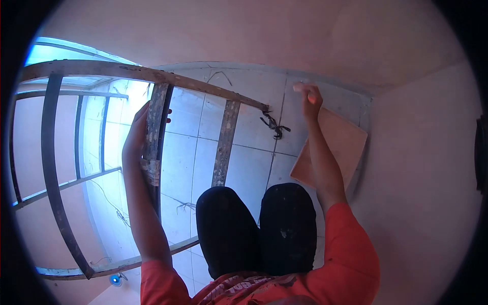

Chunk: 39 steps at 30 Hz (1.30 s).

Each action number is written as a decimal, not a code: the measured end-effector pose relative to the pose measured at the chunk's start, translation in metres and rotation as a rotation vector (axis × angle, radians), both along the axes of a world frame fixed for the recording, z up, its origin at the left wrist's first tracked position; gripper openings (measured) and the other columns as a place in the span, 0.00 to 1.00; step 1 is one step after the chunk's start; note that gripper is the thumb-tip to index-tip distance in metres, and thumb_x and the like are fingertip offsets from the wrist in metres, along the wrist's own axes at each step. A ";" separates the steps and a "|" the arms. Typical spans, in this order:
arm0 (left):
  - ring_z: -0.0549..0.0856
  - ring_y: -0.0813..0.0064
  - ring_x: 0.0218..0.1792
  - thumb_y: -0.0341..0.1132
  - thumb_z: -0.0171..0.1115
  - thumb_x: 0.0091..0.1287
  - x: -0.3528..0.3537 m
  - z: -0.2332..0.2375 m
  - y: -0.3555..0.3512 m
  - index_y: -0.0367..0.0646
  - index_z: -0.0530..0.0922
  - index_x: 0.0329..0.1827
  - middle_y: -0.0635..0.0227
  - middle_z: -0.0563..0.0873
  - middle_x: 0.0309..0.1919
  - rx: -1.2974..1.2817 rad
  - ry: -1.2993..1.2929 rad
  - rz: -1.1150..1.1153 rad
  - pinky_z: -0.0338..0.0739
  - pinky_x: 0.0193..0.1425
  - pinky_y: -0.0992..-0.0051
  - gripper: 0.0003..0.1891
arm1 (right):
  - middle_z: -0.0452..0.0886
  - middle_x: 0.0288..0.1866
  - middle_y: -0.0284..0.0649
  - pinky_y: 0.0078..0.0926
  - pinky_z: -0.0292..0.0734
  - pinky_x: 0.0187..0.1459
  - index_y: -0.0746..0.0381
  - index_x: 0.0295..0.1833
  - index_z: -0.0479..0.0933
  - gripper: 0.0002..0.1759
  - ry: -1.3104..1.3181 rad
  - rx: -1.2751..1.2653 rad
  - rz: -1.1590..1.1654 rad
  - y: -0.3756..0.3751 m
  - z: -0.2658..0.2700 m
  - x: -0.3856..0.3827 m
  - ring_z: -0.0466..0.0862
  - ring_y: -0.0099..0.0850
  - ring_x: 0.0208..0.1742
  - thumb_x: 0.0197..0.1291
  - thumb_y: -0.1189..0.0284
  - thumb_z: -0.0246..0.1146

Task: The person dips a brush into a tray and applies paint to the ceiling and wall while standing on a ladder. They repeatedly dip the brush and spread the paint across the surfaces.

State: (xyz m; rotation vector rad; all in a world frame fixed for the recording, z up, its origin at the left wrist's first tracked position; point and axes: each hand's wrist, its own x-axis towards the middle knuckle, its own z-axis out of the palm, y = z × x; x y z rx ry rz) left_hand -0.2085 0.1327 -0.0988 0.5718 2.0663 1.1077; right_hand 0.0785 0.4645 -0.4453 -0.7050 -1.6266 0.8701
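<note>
Left of the tray (pixel 346 136), the ladder (pixel 195 85) could slide on the tiled floor (pixel 249 165) if the left hand (pixel 136 133), curled around one rung (pixel 156 122), loosens, since the right hand (pixel 311 97) (too blurred to tell whether it pinches anything) is near the tray's far corner, off the ladder.

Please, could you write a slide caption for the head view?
Left hand grips a ladder rung; right hand extends past a tan tray.

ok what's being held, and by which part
Left hand holds the ladder by a middle rung; whether the blurred right hand holds anything can't be told.
</note>
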 end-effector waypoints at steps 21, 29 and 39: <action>0.90 0.71 0.46 0.49 0.47 0.80 -0.006 -0.004 0.000 0.44 0.77 0.69 0.58 0.89 0.52 -0.027 0.008 -0.043 0.81 0.45 0.77 0.24 | 0.83 0.48 0.47 0.33 0.79 0.54 0.68 0.42 0.80 0.06 0.095 0.044 -0.023 0.001 0.013 -0.034 0.84 0.40 0.51 0.60 0.86 0.61; 0.89 0.71 0.48 0.50 0.42 0.80 -0.004 -0.004 0.001 0.45 0.77 0.70 0.58 0.89 0.53 -0.104 0.075 -0.047 0.81 0.47 0.75 0.26 | 0.84 0.50 0.44 0.32 0.78 0.57 0.66 0.42 0.80 0.05 0.230 0.288 -0.081 0.001 0.121 -0.050 0.84 0.36 0.53 0.64 0.83 0.60; 0.89 0.72 0.47 0.45 0.44 0.79 -0.004 -0.003 0.000 0.44 0.77 0.70 0.59 0.89 0.52 -0.071 0.045 -0.050 0.81 0.46 0.76 0.24 | 0.84 0.49 0.45 0.33 0.78 0.59 0.66 0.45 0.81 0.07 0.131 -0.014 -0.079 -0.011 0.032 -0.010 0.84 0.40 0.54 0.63 0.85 0.62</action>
